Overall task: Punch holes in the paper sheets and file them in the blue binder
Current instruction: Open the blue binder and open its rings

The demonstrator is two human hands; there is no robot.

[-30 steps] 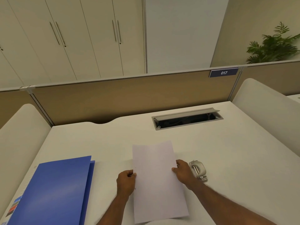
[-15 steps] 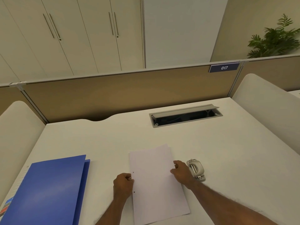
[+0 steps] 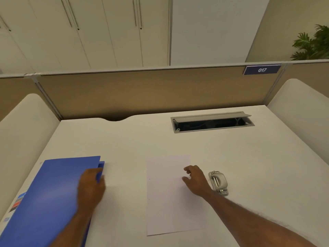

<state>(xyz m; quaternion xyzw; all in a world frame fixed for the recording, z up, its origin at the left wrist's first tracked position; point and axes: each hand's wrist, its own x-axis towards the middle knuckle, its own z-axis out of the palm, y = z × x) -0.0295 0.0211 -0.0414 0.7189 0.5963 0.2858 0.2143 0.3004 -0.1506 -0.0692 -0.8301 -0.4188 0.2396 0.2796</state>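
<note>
Seen from the head camera, the thin white paper sheets (image 3: 165,202) lie flat on the pale white desk (image 3: 124,139). Whether that is one sheet or several I cannot tell. Two faint dots on the left margin I take for punched holes. Left of the paper and well apart from it, the flat blue plastic binder (image 3: 53,193) lies closed. The left hand (image 3: 90,186) is on the binder edge nearest the paper, fingers curled round the lip of the front cover; blur hides the thumb. The right hand (image 3: 195,180) rests on the paper's right edge, its fingers loosely bent and spread, tips touching the sheet and gripping nothing. Just right of the paper, close by that wrist, sits the small grey metal hole punch (image 3: 218,182); beyond the paper is the open grey cable slot (image 3: 211,123). What worries me is the cover: held only by its lip, it could slip free and drop shut, or the whole binder could skid on the smooth desk as it is lifted. The paper is only lightly pinned, so a tug might skew it or fan the sheets, putting the holes out of line. A careless forearm could also knock the punch.
</note>
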